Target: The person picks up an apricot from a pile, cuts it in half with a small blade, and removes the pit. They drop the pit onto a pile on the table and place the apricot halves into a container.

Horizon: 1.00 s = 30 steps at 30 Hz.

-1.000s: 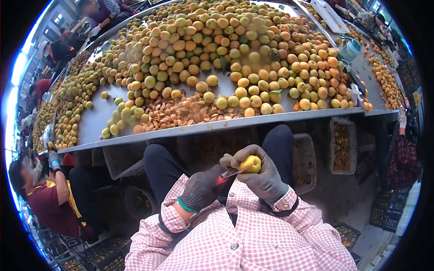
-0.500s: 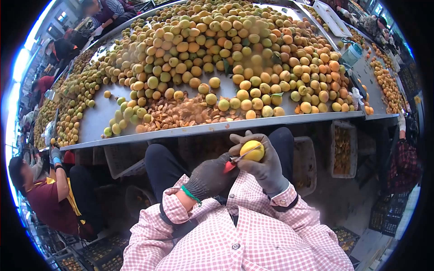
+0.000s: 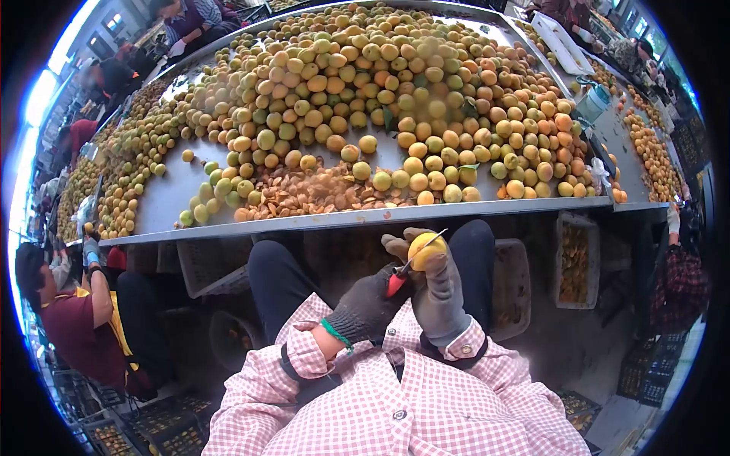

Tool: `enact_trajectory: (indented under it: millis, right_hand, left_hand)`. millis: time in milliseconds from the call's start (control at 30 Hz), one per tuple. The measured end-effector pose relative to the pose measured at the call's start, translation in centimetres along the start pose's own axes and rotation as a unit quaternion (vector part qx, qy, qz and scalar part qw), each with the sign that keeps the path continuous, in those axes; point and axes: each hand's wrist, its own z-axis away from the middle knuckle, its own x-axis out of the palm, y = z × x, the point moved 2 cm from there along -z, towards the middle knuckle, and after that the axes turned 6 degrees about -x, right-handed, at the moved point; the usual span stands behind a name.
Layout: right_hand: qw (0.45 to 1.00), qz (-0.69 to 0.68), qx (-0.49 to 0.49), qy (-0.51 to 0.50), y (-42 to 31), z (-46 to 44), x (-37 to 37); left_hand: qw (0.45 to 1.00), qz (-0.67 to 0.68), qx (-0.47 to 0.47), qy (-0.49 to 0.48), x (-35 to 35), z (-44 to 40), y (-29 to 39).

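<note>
In the head view, my left hand (image 3: pixel 366 310), in a dark knit glove with a green cuff, is closed round the red handle of a small knife (image 3: pixel 395 286). The thin blade slants up across a yellow apricot (image 3: pixel 424 255), touching it; how deep it sits I cannot tell. My right hand (image 3: pixel 441 296), in a grey glove, grips that apricot with its fingers curled behind and beside it. Both hands are close together above my lap, just short of the table edge. Beyond them on the table lies a heap of brownish apricot stones or pieces (image 3: pixel 323 191).
A metal table (image 3: pixel 160 201) with a raised front rim carries a large pile of apricots (image 3: pixel 350 76). Below it stand plastic crates (image 3: pixel 576 262), (image 3: pixel 511 292) and a round tub (image 3: pixel 232 338). A person in a maroon shirt (image 3: pixel 80 330) sits at left; others work around the tables.
My right hand has turned more upright round the apricot. The knife has swung from a flatter slant to a steeper one, and my left hand has shifted slightly right and down.
</note>
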Motion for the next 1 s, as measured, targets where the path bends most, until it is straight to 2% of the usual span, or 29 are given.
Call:
enact_trajectory:
  millis: [133,200,300,333,367,400,467,500,533,600,667,700,733,767,800,833,867,900,933,967,1000]
  right_hand:
    - [0.999,0.025,-0.001,-0.042,0.5,-0.5,-1.0]
    - [0.989,0.112,0.052,-0.085,-0.9,-1.1,-0.7]
    - [0.992,0.101,0.037,-0.067,-1.3,-1.0,-0.2]
    - [0.992,0.109,0.017,-0.056,-1.0,-0.8,-0.1]
    - [0.995,0.074,-0.028,-0.053,0.3,-0.7,-0.3]
    - [0.995,0.075,-0.028,-0.054,0.9,-0.5,-0.4]
    - [0.998,-0.016,0.039,0.037,1.7,-0.4,-0.1]
    - [0.998,-0.046,0.03,-0.006,2.0,-0.4,-0.5]
    - [0.998,-0.048,0.03,-0.006,2.4,-0.4,-0.9]
    - [0.988,-0.123,0.082,0.044,3.2,-0.5,-1.9]
    - [0.987,-0.109,0.097,0.072,3.6,-1.1,-4.1]
    - [0.983,-0.098,0.113,0.105,3.6,-1.1,-5.1]
    - [0.983,-0.097,0.113,0.108,2.8,-1.0,-5.6]
    - [0.975,-0.151,0.153,0.062,1.9,-1.0,-5.5]
    - [0.96,-0.204,0.192,0.016,1.0,-0.9,-4.8]
    - [0.959,-0.151,0.223,0.086,0.1,-0.8,-3.4]
    - [0.959,-0.151,0.224,0.086,0.3,-0.8,-3.5]
    - [0.954,-0.179,0.23,0.068,0.4,-0.9,-3.7]
    - [0.948,-0.207,0.235,0.051,0.4,-1.0,-3.8]
    - [0.95,-0.179,0.236,0.102,0.4,-1.1,-3.3]
    - [0.95,-0.179,0.234,0.105,0.7,-1.0,-3.3]
  left_hand:
    - [0.999,-0.009,-0.016,0.031,-0.7,0.5,-0.1]
    - [0.999,-0.024,-0.014,0.04,-1.3,0.5,-0.1]
    - [0.997,-0.058,-0.037,0.024,-1.0,0.6,0.0]
    - [0.998,-0.032,-0.016,0.053,-0.3,0.6,0.3]
    - [0.997,-0.006,0.004,0.081,0.1,0.8,0.3]
    - [0.997,-0.005,0.005,0.082,0.3,0.9,0.1]
    - [0.995,-0.031,-0.039,0.091,0.5,0.8,-0.9]
    - [0.994,-0.034,-0.04,0.092,0.3,0.8,-1.3]
    - [0.995,-0.042,-0.058,0.072,0.1,0.7,-1.7]
    - [0.995,-0.049,-0.072,0.051,0.1,0.5,-2.9]
    - [0.995,0.079,-0.043,0.049,0.2,0.7,-4.2]
    - [0.995,0.079,-0.043,0.044,-0.1,0.6,-4.8]
    - [0.932,0.362,-0.017,0.012,-0.4,0.4,-5.1]
    - [0.789,0.614,0.01,-0.018,-0.9,0.1,-4.7]
    - [0.788,0.615,0.01,-0.017,-1.6,0.1,-4.1]
    - [0.912,0.407,-0.009,0.039,-2.9,0.4,-2.0]
    - [0.98,0.174,-0.029,0.091,-3.8,0.5,-0.5]
    - [0.988,0.099,0.03,0.118,-3.9,0.3,0.1]
    - [0.988,0.099,0.031,0.117,-4.0,0.0,0.4]
    - [0.99,0.101,0.03,0.093,-4.0,-0.3,0.8]
    - [0.992,0.103,0.028,0.067,-3.8,-0.6,1.0]
